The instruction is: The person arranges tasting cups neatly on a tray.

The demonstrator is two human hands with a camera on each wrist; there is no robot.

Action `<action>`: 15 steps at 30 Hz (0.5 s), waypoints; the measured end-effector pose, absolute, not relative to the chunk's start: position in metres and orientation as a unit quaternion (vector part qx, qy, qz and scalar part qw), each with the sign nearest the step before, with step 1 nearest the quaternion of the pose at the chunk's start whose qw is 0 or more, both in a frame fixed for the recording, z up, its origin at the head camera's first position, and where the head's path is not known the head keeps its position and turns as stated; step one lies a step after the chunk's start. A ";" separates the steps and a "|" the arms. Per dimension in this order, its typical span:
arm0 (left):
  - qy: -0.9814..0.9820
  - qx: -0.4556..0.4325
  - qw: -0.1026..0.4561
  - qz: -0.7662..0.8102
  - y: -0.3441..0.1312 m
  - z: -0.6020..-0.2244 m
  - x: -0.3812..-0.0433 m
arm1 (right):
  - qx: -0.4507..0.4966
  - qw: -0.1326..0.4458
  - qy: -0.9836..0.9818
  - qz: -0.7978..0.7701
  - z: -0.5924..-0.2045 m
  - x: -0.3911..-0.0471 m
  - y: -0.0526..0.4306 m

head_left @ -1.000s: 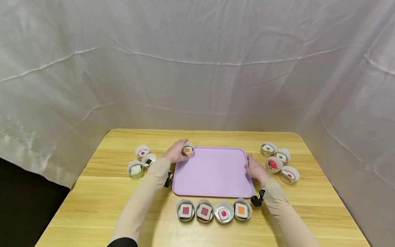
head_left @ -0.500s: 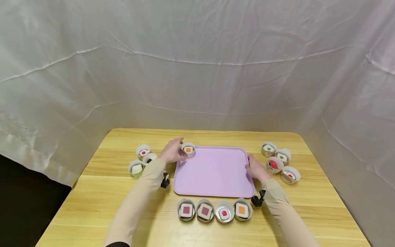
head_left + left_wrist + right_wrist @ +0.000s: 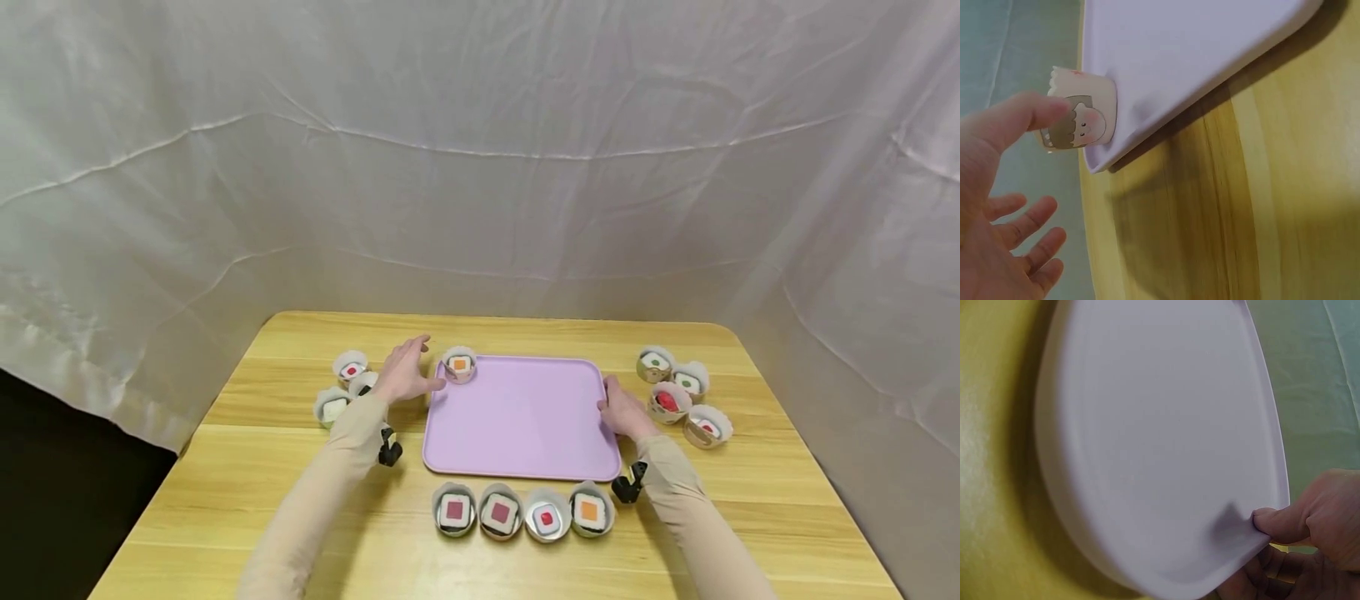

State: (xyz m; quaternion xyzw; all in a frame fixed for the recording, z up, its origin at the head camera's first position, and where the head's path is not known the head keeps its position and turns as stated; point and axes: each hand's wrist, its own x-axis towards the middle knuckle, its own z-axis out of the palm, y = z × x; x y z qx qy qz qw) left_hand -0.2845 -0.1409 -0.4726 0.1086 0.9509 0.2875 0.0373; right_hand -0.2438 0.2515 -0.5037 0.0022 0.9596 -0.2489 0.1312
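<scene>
A lilac tray (image 3: 522, 421) lies on the wooden table. In its far left corner stands a paper cup (image 3: 459, 365) holding a white square sushi piece with an orange centre. My left hand (image 3: 405, 373) is just left of this cup, thumb and fingers spread and apart from it. The left wrist view shows the cup's printed cartoon face (image 3: 1089, 125) beside my thumb. My right hand (image 3: 625, 410) grips the tray's right edge; in the right wrist view the thumb (image 3: 1282, 523) lies over the rim and the fingers curl beneath.
Several cups with sushi stand in a row before the tray, including a cup with a purple-red centre (image 3: 454, 508). More cups cluster at the left, by a white-topped cup (image 3: 332, 407), and at the right, by a red-topped cup (image 3: 667, 402). A pale curtain (image 3: 480, 167) hangs behind.
My left hand has let go of the orange-centred cup and drawn back to the left, its fingers spreading. The cup stays in the tray's corner. My right hand keeps its grip.
</scene>
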 end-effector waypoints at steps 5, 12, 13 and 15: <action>0.949 0.091 0.034 0.300 -0.150 -0.474 -0.284 | 0.000 0.129 0.960 -0.249 -0.504 -0.244 0.251; 0.956 0.032 0.012 0.292 -0.167 -0.469 -0.283 | 0.001 0.125 0.961 -0.247 -0.506 -0.246 0.251; 0.956 0.020 0.008 0.292 -0.170 -0.468 -0.283 | 0.000 0.124 0.961 -0.246 -0.506 -0.246 0.251; 0.957 -0.004 -0.001 0.290 -0.175 -0.469 -0.284 | -0.001 0.123 0.961 -0.246 -0.507 -0.247 0.251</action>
